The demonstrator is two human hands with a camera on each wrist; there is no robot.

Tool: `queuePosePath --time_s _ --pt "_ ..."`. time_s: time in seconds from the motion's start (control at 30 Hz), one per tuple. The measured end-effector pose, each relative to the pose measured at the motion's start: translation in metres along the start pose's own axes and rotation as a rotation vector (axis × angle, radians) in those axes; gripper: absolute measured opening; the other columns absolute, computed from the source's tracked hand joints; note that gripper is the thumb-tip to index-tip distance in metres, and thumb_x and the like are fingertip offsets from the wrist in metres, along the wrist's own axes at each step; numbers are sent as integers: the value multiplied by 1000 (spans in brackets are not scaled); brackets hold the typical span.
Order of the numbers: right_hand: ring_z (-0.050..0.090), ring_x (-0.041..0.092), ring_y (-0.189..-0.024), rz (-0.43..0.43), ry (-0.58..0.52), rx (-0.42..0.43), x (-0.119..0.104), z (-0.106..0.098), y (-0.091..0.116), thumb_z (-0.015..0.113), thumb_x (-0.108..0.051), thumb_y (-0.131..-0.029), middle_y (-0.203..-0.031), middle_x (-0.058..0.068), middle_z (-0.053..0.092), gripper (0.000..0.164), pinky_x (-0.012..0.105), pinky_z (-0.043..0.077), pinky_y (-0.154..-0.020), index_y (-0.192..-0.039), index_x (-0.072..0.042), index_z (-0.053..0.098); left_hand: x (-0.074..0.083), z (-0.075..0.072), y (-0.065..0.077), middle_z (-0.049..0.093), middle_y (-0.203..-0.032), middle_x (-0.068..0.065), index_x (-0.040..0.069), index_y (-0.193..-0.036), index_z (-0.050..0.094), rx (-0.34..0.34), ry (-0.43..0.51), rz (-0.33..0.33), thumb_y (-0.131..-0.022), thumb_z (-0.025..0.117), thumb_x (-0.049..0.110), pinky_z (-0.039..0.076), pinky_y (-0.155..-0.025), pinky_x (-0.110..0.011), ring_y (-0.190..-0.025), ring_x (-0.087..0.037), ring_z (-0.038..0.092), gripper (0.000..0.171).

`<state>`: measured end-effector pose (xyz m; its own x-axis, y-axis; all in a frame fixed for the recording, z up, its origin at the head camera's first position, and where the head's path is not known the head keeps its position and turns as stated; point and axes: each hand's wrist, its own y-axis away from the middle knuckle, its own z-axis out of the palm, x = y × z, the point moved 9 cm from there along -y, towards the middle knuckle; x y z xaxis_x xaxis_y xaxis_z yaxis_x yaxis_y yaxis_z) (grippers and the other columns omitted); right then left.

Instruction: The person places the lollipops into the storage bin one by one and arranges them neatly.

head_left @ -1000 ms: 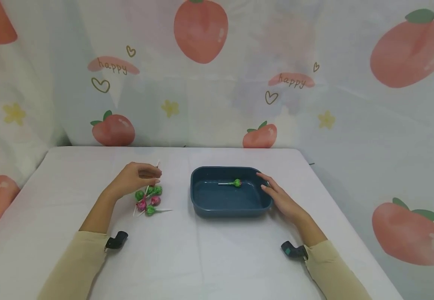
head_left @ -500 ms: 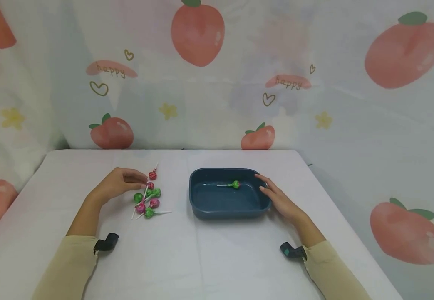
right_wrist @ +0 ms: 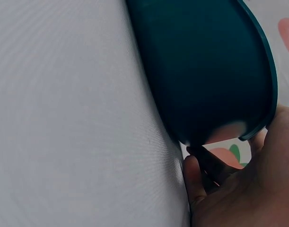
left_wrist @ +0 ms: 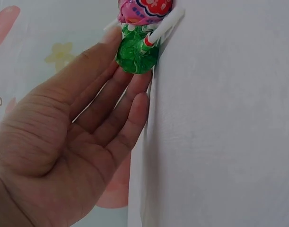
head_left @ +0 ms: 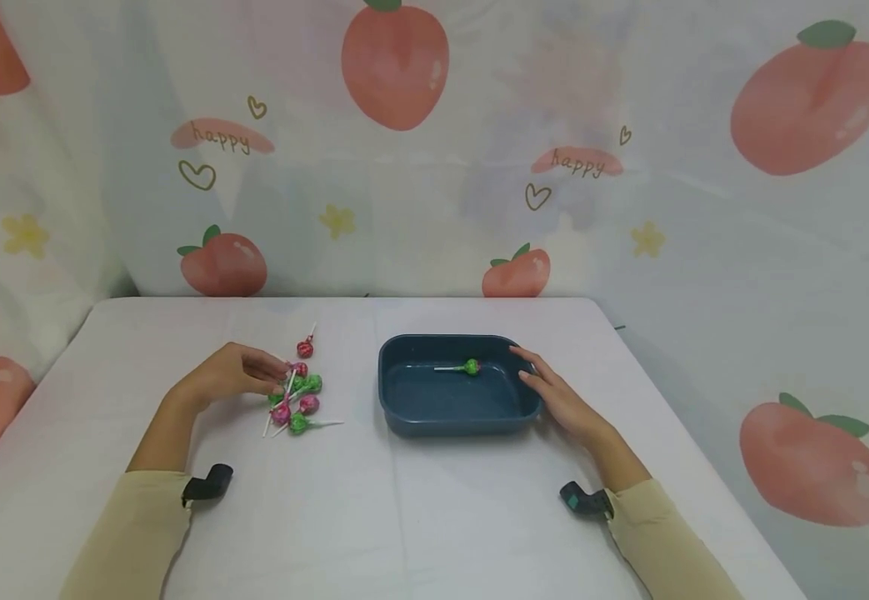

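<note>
At the left, a loose pile of wrapped lollipops lies on the white table. My left hand [head_left: 227, 373] reaches into its left side, fingers slightly bent. In the left wrist view, the thumb tip and fingertips are right at a green lollipop [left_wrist: 137, 52], with a pink lollipop [left_wrist: 146, 9] just beyond. A dark blue box [head_left: 460, 425] stands right of the pile with one green lollipop [head_left: 471, 367] lying inside. My right hand [head_left: 565, 404] holds the box's right end, thumb over the rim and fingers against the outer wall [right_wrist: 205, 75].
A red lollipop [head_left: 305, 348] lies at the pile's back end, its stick pointing away. Another green lollipop [head_left: 298, 423] lies in front, stick toward the box. Behind the table [head_left: 404, 517] hangs a peach-printed cloth [head_left: 434, 192].
My left hand has let go of the red lollipop at the back, then moved left and toward me to the green one. My right hand stays on the box.
</note>
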<state>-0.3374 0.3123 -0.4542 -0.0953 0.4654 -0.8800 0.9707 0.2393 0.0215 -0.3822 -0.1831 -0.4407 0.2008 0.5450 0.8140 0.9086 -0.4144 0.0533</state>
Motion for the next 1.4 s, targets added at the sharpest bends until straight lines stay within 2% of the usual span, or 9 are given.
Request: queuePosePath --time_s 0.2,0.4,0.47,0.6,0.77,1.03,1.27,1.4 --pt "-2 40 -155 5 -2 2 2 0 0 41 -41 -112 -172 7 10 53 73 3 -114 -163 -31 29 -3 2 1 75 -110 -7 5 -113 78 -26 -21 -9 -83 89 19 50 -88 -38 -98 -24 64 35" --pt "-3 40 -155 6 -7 -1 2 0 -1 41 -41 -112 -172 7 10 53 73 2 -114 -163 -32 29 -5 5 0 71 -94 -5 4 -108 78 -53 -60 -14 -81 89 12 49 -80 -36 -88 -24 59 30" --pt "-2 39 -156 6 -12 -1 1 0 -1 42 -41 -112 -172 6 11 53 73 3 -114 -163 -32 30 -5 5 0 70 -95 -5 5 -109 78 -58 -68 -13 -81 89 11 50 -81 -36 -89 -24 60 30" --pt "-2 39 -156 -1 -13 -4 1 1 -1 42 -40 -112 -172 6 11 53 72 3 -114 -163 -31 31 -2 4 1 72 -110 -7 5 -115 77 -66 -66 -6 -85 84 5 53 -88 -37 -97 -25 64 31" --pt "-3 42 -155 9 -4 -3 3 0 -2 41 -39 -112 -172 8 10 54 74 2 -113 -164 -30 29 -1 4 2 71 -120 -12 4 -119 77 -62 -50 24 -88 79 -2 54 -87 -30 -102 -26 65 32" --pt "-4 39 -156 13 9 -2 1 0 0 40 -43 -112 -172 5 8 53 74 1 -113 -163 -33 29 -7 -1 0 73 -112 -8 4 -116 77 -14 -69 3 -85 86 8 52 -88 -35 -99 -25 64 33" --pt "-5 42 -155 8 3 -3 1 0 -2 41 -39 -113 -172 9 7 54 75 0 -112 -164 -30 27 -7 -1 0 72 -106 -7 4 -115 78 -7 -80 -20 -87 82 3 53 -82 -31 -95 -25 62 28" --pt "-5 41 -155 8 1 -2 1 0 -2 41 -39 -112 -172 8 7 54 74 0 -113 -164 -30 28 -4 0 1 72 -106 -8 2 -116 77 -14 -83 -8 -87 81 2 53 -82 -32 -94 -25 61 29"
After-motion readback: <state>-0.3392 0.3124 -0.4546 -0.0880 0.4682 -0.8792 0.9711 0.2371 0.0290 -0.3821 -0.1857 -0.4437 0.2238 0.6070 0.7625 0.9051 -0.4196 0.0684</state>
